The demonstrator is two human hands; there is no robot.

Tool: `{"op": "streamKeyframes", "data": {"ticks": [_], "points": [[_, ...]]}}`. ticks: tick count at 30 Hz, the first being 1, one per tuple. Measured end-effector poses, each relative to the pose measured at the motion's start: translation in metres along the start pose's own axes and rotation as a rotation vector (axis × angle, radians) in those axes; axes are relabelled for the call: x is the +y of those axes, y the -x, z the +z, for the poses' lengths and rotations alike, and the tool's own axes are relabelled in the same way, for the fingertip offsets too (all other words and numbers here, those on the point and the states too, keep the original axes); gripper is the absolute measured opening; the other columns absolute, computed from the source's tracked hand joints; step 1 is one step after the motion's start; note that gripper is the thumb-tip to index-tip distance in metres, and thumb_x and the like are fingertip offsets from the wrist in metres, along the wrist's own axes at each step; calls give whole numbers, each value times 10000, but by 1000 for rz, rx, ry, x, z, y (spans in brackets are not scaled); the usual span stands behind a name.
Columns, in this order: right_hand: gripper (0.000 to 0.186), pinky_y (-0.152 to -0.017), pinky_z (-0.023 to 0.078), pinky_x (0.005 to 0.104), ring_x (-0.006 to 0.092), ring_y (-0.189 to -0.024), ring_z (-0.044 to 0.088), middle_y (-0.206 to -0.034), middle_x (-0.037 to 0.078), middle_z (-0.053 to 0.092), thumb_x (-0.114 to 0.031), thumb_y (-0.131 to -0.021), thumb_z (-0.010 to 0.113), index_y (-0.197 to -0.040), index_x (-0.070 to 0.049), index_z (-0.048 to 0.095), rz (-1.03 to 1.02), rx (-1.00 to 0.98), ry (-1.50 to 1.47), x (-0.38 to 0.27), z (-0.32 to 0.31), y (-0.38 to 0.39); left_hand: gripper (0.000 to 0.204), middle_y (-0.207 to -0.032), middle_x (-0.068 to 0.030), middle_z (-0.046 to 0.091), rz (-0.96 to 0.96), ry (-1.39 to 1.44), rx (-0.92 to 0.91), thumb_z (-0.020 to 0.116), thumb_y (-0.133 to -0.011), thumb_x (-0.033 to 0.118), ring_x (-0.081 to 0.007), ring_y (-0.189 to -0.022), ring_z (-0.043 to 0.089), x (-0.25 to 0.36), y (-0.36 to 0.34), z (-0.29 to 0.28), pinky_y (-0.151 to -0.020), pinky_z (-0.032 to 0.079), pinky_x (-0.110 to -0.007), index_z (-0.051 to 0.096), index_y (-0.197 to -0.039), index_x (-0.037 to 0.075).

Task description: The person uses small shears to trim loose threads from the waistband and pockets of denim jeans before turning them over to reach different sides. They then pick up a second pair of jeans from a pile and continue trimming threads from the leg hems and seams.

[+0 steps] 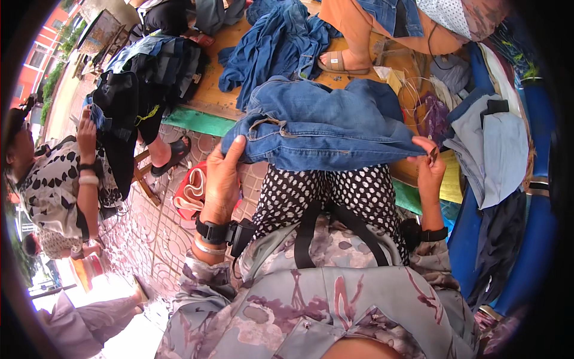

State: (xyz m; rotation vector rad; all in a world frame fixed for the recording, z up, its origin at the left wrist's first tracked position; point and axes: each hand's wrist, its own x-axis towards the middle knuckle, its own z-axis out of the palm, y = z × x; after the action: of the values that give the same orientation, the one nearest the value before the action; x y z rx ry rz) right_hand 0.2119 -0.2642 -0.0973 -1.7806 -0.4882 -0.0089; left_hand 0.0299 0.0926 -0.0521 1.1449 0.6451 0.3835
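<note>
A folded blue denim garment (326,128) is stretched crosswise over my lap, above black-and-white spotted trousers (287,194). My left hand (220,179) grips its left end, the thumb lying on top of the cloth and the fingers mostly hidden beneath. At the right end, my right hand (429,167) pinches a narrow corner of the denim between thumb and fingers. A small dark brownish object (433,157) shows at those fingers, too small to name. A tan cord or strip (267,124) lies on the denim near my left hand.
Ahead stands a wooden platform (227,57) bearing a heap of blue denim clothes (275,45) and a person's sandalled foot (344,61). Light-blue cloths (493,146) hang over blue tubes (520,251) on the right. A red bag (194,188) sits on the paving. Another person (60,173) handles dark clothes at left.
</note>
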Motion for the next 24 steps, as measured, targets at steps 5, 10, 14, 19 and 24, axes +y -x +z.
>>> {"op": "streamKeyframes", "data": {"ticks": [5,10,14,19,24], "points": [[306,-862,455,301,188,-1008,561,-1099,94,599,94,-827,406,-1036,-2,608,-271,227,251,-30,-31,-23,276,-967,-31,645,403,-468,-89,604,-881,111,-75,-862,559,53,36,30,-802,436,-229,599,-1109,-44],[361,-886,421,291,222,-1009,574,-1058,111,605,136,-725,445,-989,-24,633,-289,-29,443,-6,-14,6,217,-900,3,644,55,-439,-16,641,-866,136,-46,-790,545,-31,53,-28,-724,442,-211,637,-1024,-14],[383,-699,516,242,150,-894,602,-1043,82,611,120,-746,436,-1043,-20,632,112,-72,223,36,-7,47,198,-858,14,637,-47,-459,-47,644,-861,127,-48,-772,541,-38,47,-27,-712,449,-221,625,-992,-20],[319,-663,530,231,96,-699,590,-1039,66,607,59,-823,458,-1090,-11,618,228,-129,261,16,-9,42,189,-901,-45,596,275,-693,103,678,-791,46,-94,-779,548,-25,46,-27,-689,446,-216,576,-943,0],[250,-505,361,178,40,-552,475,-851,20,630,-42,-874,533,-1109,-25,616,328,-139,308,8,-17,49,202,-937,-76,583,436,-864,52,684,-730,4,-172,-835,564,4,54,3,-732,449,-277,583,-904,26]]}}
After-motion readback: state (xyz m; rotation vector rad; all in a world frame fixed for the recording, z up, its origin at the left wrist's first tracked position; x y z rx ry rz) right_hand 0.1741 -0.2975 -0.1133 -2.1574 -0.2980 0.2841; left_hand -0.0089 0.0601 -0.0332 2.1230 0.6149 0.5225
